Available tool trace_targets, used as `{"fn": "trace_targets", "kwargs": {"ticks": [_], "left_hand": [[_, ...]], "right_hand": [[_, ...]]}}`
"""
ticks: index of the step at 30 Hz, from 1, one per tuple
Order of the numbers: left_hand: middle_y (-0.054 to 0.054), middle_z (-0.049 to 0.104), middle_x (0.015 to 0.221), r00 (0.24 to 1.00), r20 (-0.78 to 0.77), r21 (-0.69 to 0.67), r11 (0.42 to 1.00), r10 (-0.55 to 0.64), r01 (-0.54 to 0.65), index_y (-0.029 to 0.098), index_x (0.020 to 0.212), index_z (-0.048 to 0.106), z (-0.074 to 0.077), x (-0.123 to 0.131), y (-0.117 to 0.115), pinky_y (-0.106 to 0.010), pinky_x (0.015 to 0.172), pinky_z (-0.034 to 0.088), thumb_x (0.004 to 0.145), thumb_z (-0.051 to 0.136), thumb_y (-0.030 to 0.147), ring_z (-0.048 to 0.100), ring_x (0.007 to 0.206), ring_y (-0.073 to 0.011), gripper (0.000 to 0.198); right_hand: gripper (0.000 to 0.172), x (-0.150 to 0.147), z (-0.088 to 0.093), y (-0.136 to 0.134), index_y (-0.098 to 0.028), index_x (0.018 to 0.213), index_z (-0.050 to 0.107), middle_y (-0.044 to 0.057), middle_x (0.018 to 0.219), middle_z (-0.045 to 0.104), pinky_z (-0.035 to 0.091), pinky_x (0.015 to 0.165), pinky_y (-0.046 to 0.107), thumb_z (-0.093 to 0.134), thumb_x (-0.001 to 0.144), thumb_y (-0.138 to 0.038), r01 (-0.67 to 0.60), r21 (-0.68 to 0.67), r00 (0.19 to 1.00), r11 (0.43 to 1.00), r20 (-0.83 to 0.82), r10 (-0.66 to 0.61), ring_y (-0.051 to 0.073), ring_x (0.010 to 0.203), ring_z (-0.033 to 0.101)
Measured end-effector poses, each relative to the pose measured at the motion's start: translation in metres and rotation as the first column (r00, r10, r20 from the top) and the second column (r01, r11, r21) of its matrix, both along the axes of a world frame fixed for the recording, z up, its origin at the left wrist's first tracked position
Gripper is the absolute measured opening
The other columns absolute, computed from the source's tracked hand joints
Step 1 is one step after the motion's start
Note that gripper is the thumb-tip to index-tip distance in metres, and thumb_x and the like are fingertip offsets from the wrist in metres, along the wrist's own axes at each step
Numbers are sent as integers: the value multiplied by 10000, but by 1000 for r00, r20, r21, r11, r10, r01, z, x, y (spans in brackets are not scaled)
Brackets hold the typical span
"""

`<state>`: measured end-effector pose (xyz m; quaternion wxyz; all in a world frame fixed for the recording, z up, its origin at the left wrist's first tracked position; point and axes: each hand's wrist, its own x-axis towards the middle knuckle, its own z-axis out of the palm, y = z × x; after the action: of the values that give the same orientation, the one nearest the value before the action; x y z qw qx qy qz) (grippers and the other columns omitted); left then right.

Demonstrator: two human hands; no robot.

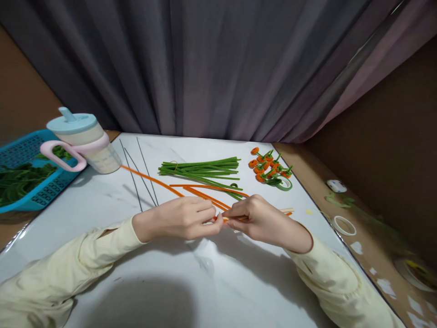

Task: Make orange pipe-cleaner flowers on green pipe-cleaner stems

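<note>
On the near side of the green bundle [201, 168], our left hand [186, 219] and right hand [262, 222] meet, fingertips pinched nearly closed on an orange stem [226, 220]; the right also grips a stick [287, 210]. Whether the stem winds round the stick, we cannot tell. We do best holding the stick steady and keeping the stem lightly taut. Loose stems [210, 197] lie just nearer than the bundle; orange heads [260, 168] sit to its right.
</note>
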<state>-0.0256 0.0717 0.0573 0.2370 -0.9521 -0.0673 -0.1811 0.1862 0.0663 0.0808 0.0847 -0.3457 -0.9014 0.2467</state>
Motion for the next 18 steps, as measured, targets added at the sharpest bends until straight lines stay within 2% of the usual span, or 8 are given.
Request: {"fn": "trace_targets", "kwargs": {"ticks": [6, 9, 11, 14, 16, 18], "left_hand": [[-57, 617, 831, 1000, 10, 51, 998, -26, 25, 112, 919, 566, -7, -4, 2, -255, 518, 434, 876, 462, 109, 550, 668, -134, 113], [-29, 589, 736, 1000, 4, 10, 1000, 22, -22, 126, 869, 558, -8, -3, 0, -245, 479, 402, 885, 413, 87, 522, 620, -126, 151], [-10, 550, 665, 990, -24, -95, 986, 139, -140, 142, 798, 534, -7, -2, -2, -242, 447, 359, 868, 378, 49, 493, 573, -124, 195], [-13, 545, 693, 953, -87, -334, 893, 291, -303, 150, 761, 490, -5, -2, -2, -242, 476, 364, 794, 351, -12, 491, 581, -126, 217], [-16, 543, 708, 947, -98, -442, 839, 307, -318, 152, 758, 471, -4, -4, 0, -244, 502, 376, 742, 331, -37, 483, 581, -126, 236], [-13, 528, 689, 951, -86, -489, 819, 297, -300, 154, 750, 461, -6, -5, 3, -242, 498, 365, 738, 310, -38, 459, 560, -123, 245]], "right_hand": [[190, 0, -2, 1, -147, 685, 657, -11, 577, 569, 268, 526, 223, 536, 830, -134, 8, -6, 1000, 1000, 12, -8, 77, 512, 420], [222, 3, -5, 3, -150, 645, 625, -13, 564, 539, 279, 528, 221, 526, 844, -156, 12, 26, 998, 1000, 56, -14, 82, 512, 413], [187, 5, -5, 4, -156, 684, 620, -2, 609, 549, 301, 543, 221, 529, 846, -173, 62, 85, 995, 994, 79, -68, 95, 546, 444], [132, 9, -3, 5, -148, 905, 624, 53, 784, 600, 355, 593, 237, 504, 855, -171, 233, 225, 968, 946, 33, -247, 136, 654, 527], [217, 12, 0, 5, -129, 1044, 590, 87, 876, 610, 387, 621, 250, 471, 865, -155, 323, 304, 945, 896, -44, -325, 155, 696, 558], [244, 14, 4, 3, -129, 1080, 578, 88, 876, 615, 403, 619, 248, 455, 872, -158, 329, 336, 944, 883, -105, -312, 157, 688, 569]]}}
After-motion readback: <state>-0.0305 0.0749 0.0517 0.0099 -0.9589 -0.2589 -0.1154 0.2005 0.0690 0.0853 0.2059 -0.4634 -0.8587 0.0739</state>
